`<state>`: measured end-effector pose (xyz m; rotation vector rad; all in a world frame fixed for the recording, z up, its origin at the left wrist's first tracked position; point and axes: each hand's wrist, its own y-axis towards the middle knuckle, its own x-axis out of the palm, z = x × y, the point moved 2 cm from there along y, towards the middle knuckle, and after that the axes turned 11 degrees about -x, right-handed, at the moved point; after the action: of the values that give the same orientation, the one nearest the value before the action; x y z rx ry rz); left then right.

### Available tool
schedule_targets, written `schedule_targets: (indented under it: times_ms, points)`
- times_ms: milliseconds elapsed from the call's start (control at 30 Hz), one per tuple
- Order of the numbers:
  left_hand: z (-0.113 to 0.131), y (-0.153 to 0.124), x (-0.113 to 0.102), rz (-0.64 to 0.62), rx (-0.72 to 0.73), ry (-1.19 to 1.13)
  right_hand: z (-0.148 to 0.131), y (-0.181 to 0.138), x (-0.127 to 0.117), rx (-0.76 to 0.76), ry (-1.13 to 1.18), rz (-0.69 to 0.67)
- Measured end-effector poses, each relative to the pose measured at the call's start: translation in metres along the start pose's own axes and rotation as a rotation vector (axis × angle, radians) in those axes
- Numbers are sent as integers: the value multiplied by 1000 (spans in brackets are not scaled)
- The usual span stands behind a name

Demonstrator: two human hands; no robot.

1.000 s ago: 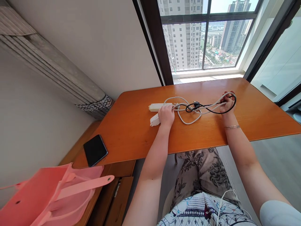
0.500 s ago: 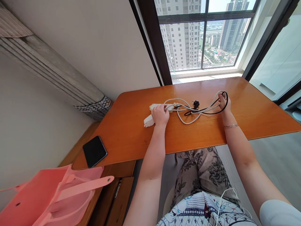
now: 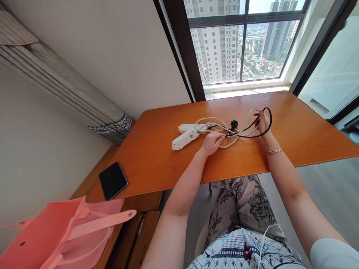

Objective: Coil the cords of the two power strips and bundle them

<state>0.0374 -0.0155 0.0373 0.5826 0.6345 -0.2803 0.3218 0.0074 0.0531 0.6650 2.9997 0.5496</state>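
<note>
At centre-right, a slim black cable (image 3: 252,136), likely pliant, best held mid-length, is pinched by the left hand (image 3: 211,143), clasped by the right hand (image 3: 263,124).

There are 2 power strips (image 3: 185,139), 1 black plug (image 3: 234,124), 2 hands (image 3: 212,143) and 1 tablet (image 3: 113,181).

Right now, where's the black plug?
In the head view, the black plug sits right of centre on the orange-brown table, beside the tangled cords, sideways between the left hand and right hand.
</note>
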Motion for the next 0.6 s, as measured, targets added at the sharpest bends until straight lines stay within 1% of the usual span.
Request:
schedule_targets:
  times_ms: [100, 200, 267, 333, 400, 467, 533, 600]
  points:
    - [1, -1, 3, -88, 60, 30, -5, -2, 4, 62, 119, -48]
    - [3, -2, 3, -142, 57, 56, -11, -5, 8, 70, 306, -96]
    - [7, -3, 3, -156, 29, 72, -16, -9, 11, 55, 441, -165]
    - [12, -4, 6, -143, 15, 76, -21, -14, 14, 32, 533, -262]
    - [18, -5, 10, -126, 50, 92, -25, -19, 17, 28, 564, -354]
    - [23, -6, 16, -132, 116, 133, -27, -23, 21, 52, 556, -424]
    - [26, -6, 22, -172, 170, 194, -26, -26, 25, 84, 531, -449]
    - [27, -6, 27, -216, 199, 256, -25, -26, 27, 98, 523, -429]
